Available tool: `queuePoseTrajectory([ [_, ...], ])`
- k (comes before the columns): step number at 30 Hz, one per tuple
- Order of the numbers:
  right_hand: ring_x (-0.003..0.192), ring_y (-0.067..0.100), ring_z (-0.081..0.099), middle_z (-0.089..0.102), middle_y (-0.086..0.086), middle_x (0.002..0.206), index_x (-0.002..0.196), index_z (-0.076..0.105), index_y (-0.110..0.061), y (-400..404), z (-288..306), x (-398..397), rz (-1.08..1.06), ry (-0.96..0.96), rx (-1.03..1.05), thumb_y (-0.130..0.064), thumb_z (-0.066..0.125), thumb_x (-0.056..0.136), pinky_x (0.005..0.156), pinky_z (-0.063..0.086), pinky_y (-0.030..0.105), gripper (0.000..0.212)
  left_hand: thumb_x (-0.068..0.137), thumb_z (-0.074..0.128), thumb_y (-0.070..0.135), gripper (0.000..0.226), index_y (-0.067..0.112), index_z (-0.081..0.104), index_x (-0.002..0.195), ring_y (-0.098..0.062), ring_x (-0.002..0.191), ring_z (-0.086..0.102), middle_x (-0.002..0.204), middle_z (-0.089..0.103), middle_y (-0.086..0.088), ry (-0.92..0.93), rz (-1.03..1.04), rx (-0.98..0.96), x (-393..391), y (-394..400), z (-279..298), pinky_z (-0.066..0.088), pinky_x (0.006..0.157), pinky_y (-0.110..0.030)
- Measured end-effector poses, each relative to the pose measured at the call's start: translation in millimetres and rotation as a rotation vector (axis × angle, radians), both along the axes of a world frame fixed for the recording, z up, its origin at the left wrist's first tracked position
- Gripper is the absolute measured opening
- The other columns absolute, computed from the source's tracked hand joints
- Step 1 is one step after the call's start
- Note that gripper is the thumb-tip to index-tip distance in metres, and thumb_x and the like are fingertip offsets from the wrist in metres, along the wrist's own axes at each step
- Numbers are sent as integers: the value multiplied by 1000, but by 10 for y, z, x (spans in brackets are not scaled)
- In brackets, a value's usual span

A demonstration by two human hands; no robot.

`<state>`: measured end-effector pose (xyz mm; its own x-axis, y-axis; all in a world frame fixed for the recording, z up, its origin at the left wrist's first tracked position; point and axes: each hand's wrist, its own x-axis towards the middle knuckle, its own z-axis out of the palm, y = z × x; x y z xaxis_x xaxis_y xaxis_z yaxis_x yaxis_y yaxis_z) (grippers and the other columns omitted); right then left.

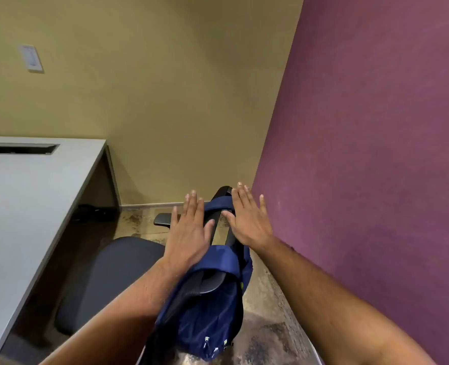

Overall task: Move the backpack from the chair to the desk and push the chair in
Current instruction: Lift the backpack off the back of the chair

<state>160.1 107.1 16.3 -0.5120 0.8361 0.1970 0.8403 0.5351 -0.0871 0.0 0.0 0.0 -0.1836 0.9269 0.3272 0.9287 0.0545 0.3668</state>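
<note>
Nearest my lens: two bare forearms reaching forward, and between them the navy backpack (205,306). It hangs over the backrest of the chair (118,275), not on the seat; its straps loop over the top of the black backrest frame. Long axis runs from the bottom of my view, where the zipper pulls show, up and away toward the corner of the room, tilted slightly right. Zippers look closed; I cannot see what is inside. Left hand (189,227) is flat, fingers spread, palm down, lying on or just above the upper strap area on the backpack's left side; contact uncertain. Right hand (247,219) is likewise splayed, palm down, over the backrest's top edge on the right side, thumb near the strap. Neither hand is closed on anything; both are released. The dark seat cushion sits left of the backpack, with a black armrest (162,219) showing beyond the left hand. The grey worktop (28,196) stands further left, well apart from the backpack, with a rectangular cable slot (18,148) near its far edge. Purple wall (371,143) close on the right; tan wall (152,88) ahead, carrying a pale wall plate (31,58). Mottled floor (265,335) below.
</note>
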Motion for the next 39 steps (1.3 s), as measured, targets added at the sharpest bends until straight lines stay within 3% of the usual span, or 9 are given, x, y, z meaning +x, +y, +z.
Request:
queuePoseTrajectory([
  [7, 157, 15, -11, -10, -1, 172, 164, -1, -19, 212, -290, 79, -3, -95, -133, -60, 23, 107, 123, -8, 52, 74, 102, 19, 63, 75, 21, 3, 162, -9, 153, -19, 169, -14, 3, -111, -136, -143, 329, -148, -415, 1, 127, -50],
  [13, 158, 15, -9, -10, -2, 172, 164, 1, -22, 515, -433, 88, 63, -132, -203, -57, 27, 107, 127, 1, 53, 72, 85, 29, 83, 101, 28, -10, 160, -11, 153, -19, 169, -17, 6, -119, -120, -313, 466, -142, -696, 0, 126, -51],
  [17, 158, 15, -8, -9, -3, 172, 164, 1, -25, 817, -520, 117, 196, -166, -215, -56, 27, 108, 128, 2, 51, 69, 78, 40, 90, 110, 30, 4, 162, -12, 155, 3, 170, 3, 7, -112, -86, -291, 463, -132, -721, 8, 125, -51],
  [25, 155, 10, -20, -16, -6, 171, 158, -6, -52, 1522, -574, 334, 734, -305, -149, -76, 17, 99, 127, -1, 49, 67, 73, 45, 97, 108, 38, 17, 158, -3, 153, 5, 169, 5, 15, -97, -76, -316, 472, -154, -547, 10, 125, -32],
  [28, 155, 13, -24, -24, -4, 170, 160, -4, -48, 1812, -547, 354, 905, -399, -93, -91, 25, 89, 127, -2, 53, 88, 69, 54, 94, 100, 36, 37, 149, -2, 150, 19, 167, 18, 15, -108, -26, -283, 521, -150, -491, 22, 122, -32],
  [31, 155, 22, -25, -27, 2, 169, 162, 1, -41, 1971, -565, 307, 1046, -487, -14, -95, 47, 75, 125, -7, 48, 112, 68, 58, 94, 93, 31, 50, 136, -3, 139, 37, 158, 38, 13, -75, 38, -254, 584, -182, -460, 30, 115, -28],
  [35, 157, 31, -15, -22, 8, 171, 162, 7, -32, 2106, -535, 213, 1176, -555, 120, -72, 80, 67, 123, 1, 49, 126, 64, 52, 99, 95, 28, 52, 129, -9, 121, 48, 136, 51, 11, 19, 141, -302, 694, -272, -407, 37, 108, -32],
  [37, 158, 33, 0, -12, 10, 172, 161, 15, -28, 2154, -504, 186, 1227, -568, 218, -50, 90, 69, 124, 20, 50, 121, 63, 51, 100, 97, 28, 51, 129, -10, 115, 49, 126, 51, 10, 48, 188, -330, 740, -372, -393, 37, 107, -32],
  [39, 155, 35, 19, 3, 10, 173, 153, 29, -26, 2181, -476, 168, 1272, -538, 264, -35, 92, 71, 112, 42, 49, 103, 65, 53, 98, 93, 30, 50, 129, -9, 112, 49, 123, 52, 10, 80, 215, -335, 779, -499, -379, 36, 106, -32],
])
